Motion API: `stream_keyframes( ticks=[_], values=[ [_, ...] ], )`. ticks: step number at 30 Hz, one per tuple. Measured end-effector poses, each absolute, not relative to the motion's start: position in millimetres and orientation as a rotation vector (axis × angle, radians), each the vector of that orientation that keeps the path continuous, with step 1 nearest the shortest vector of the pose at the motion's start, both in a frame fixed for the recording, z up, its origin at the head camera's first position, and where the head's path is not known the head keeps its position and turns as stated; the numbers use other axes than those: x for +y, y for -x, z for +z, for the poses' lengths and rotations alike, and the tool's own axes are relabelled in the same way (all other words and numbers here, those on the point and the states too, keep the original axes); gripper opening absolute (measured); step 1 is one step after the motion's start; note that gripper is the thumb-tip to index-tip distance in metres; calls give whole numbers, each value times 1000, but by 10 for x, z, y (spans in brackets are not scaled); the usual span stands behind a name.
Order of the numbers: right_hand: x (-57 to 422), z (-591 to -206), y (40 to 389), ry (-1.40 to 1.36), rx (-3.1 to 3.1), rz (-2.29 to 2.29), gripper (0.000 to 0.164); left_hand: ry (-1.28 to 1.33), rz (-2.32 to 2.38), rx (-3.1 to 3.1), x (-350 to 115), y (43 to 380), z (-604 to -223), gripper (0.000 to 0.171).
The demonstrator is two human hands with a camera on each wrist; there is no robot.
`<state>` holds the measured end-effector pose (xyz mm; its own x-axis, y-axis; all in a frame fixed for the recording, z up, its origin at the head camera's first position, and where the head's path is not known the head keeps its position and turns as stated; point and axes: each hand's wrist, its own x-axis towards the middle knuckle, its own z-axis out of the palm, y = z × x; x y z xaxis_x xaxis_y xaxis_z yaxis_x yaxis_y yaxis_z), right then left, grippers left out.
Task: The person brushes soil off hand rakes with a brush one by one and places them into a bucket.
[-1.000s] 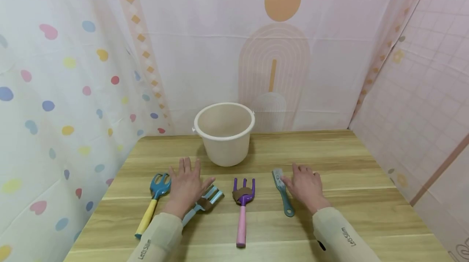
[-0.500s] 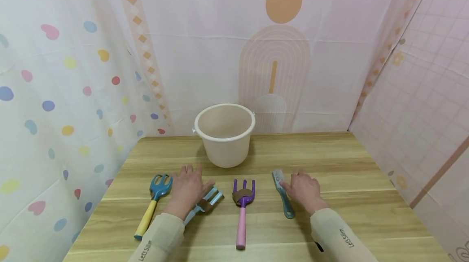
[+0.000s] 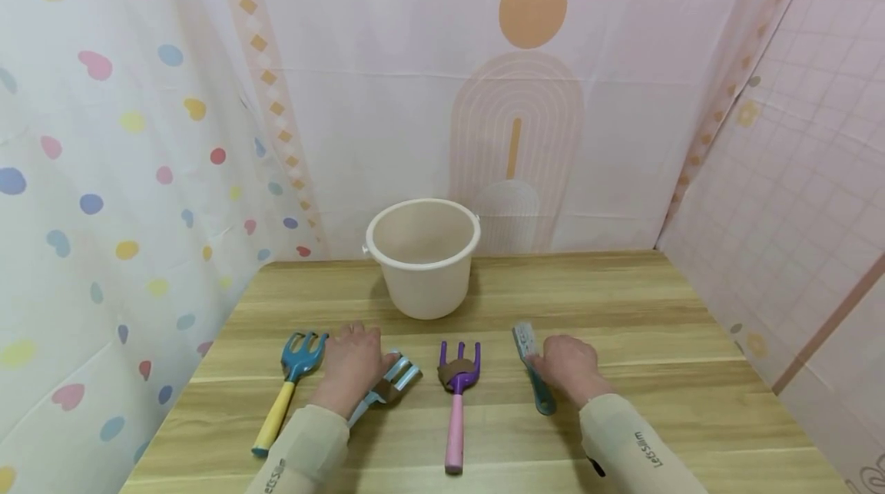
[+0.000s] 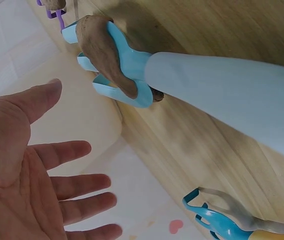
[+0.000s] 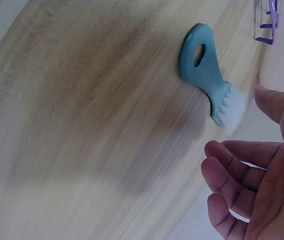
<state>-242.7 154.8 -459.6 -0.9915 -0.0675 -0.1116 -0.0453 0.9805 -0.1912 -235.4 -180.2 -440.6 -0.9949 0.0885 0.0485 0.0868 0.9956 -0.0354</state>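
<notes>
My left hand hovers over the light-blue hand fork, its fingers spread and holding nothing. A brown clod sits across that fork's tines in the left wrist view. On the right, my right hand is beside a teal-handled brush with white bristles. Its fingers are bent loosely, and a gap shows between them and the thumb in the right wrist view. Midway between the hands lies a purple hand fork with a pink handle and a brown lump on its tines.
A cream bucket stands upright toward the back of the wooden table. To the left of my left hand lies a blue hand fork with a yellow handle. Patterned curtains hang behind and along both sides.
Both hands have drawn down slightly toward the tools. The right hand's fingers have bent more, and its thumb now overlaps the brush in the head view. The tools and bucket stay in place.
</notes>
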Motion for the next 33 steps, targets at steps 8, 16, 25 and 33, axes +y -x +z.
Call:
stream_keyframes(
  ticks=[8, 16, 25, 33],
  values=[
    [1482, -4622, 2424, 2, 2944, -253, 40, 151, 49, -3090, -1794, 2326, -4393, 47],
    [1433, -4648, 2393, -26, 2933, -234, 36, 150, 54, -3087, -1791, 2313, -4396, 46],
    [1442, -4687, 2402, -71, 2943, -279, 20, 141, 74, -3087, -1772, 2311, -4406, 48],
    [1458, -4712, 2392, -127, 2908, -391, 12, 132, 55, -3104, -1749, 2307, -4393, 49]
  ],
)
